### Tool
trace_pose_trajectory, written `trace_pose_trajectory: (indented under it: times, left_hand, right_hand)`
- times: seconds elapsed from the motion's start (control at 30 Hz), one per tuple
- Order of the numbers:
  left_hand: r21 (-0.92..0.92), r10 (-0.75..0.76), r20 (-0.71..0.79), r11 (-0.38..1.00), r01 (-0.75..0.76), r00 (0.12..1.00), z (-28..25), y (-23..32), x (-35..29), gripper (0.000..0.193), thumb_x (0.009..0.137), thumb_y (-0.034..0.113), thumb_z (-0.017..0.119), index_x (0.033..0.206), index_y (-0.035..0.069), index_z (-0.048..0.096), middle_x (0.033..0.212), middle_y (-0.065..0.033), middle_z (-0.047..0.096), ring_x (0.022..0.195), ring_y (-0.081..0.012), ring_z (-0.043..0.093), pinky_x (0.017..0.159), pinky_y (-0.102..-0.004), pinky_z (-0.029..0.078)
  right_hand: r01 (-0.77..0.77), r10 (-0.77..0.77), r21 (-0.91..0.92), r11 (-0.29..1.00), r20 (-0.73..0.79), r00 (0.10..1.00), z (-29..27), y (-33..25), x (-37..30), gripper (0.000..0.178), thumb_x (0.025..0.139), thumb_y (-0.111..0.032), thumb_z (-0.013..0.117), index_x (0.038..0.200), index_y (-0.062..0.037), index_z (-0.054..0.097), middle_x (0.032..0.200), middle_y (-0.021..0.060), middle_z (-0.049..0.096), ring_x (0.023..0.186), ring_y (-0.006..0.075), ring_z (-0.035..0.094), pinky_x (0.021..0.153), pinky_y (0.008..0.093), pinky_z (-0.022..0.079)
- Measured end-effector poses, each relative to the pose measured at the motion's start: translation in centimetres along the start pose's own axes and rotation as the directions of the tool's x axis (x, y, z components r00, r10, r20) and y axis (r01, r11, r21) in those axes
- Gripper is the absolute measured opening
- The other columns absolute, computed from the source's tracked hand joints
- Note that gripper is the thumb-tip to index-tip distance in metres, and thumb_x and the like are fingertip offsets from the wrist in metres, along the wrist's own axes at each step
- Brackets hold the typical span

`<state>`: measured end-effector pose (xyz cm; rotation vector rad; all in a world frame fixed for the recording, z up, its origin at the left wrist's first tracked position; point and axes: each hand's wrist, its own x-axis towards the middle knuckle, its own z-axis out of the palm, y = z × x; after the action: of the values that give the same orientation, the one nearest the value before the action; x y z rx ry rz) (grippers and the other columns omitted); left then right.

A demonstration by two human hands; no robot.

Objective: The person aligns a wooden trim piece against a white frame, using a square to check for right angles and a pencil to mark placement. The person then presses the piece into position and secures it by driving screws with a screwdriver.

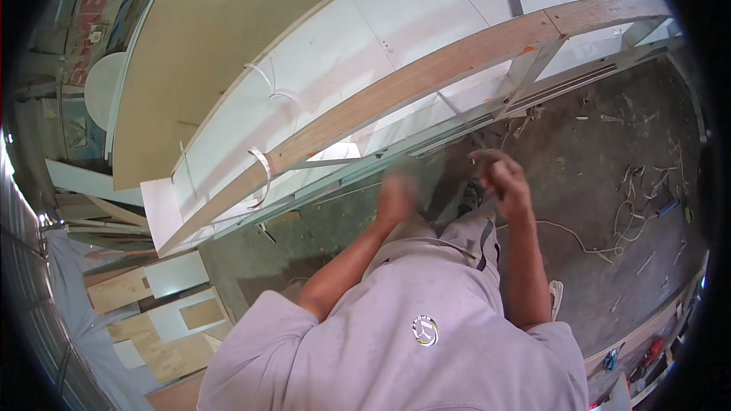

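In front of my body, my left hand (pixel 397 194) is smeared by motion, so its fingers do not read clearly. To its right, my right hand (pixel 504 176) is raised over the floor with its fingers curled inward; whatever they may hold is hidden. Beyond both hands lies a long white cabinet-like frame with a bare wooden rail (pixel 457 59) along its near upper edge. Behind that rail is a white panel (pixel 343 53). A thin curled strip (pixel 267 175) hangs over the rail to the left of my hands.
A large tan board (pixel 198 53) leans at the far left. Wood offcuts (pixel 167 327) lie at the lower left. On the concrete floor (pixel 563 183) at right are scraps and a pale cable (pixel 571 237). Tools (pixel 653 350) sit at the lower right edge.
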<state>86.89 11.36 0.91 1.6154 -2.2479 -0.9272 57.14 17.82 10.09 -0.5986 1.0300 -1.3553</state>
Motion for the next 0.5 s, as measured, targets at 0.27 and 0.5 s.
trace_pose_trajectory:
  times: [0.27, 0.5]
  left_hand:
    - [-0.506, -0.212, 0.355, 0.776, 0.378, 0.911, -15.1, 0.7, -2.9, 0.032, 0.098, 0.029, 0.061, 0.104, -0.002, 0.071, 0.081, -0.0138, 0.072, 0.070, -0.0214, 0.071, 0.068, -0.0330, 0.057]
    - [-0.653, 0.077, -0.087, 0.748, -0.115, 0.993, -36.0, 5.2, -1.5, 0.043, 0.102, 0.038, 0.054, 0.102, -0.003, 0.069, 0.076, -0.0094, 0.067, 0.064, -0.0157, 0.063, 0.062, -0.0289, 0.051]
  right_hand:
    - [0.065, -0.007, -0.877, 0.476, 0.070, 0.997, 14.3, 6.0, -0.8, 0.029, 0.079, -0.015, 0.070, 0.105, -0.0017, 0.072, 0.095, 0.0217, 0.070, 0.091, 0.0379, 0.068, 0.083, 0.0469, 0.051]
    - [0.209, -0.314, -0.914, 0.348, 0.097, 0.945, 23.3, 9.8, -0.6, 0.011, 0.078, -0.007, 0.059, 0.084, -0.0025, 0.066, 0.084, 0.0178, 0.066, 0.082, 0.0390, 0.066, 0.075, 0.0480, 0.052]
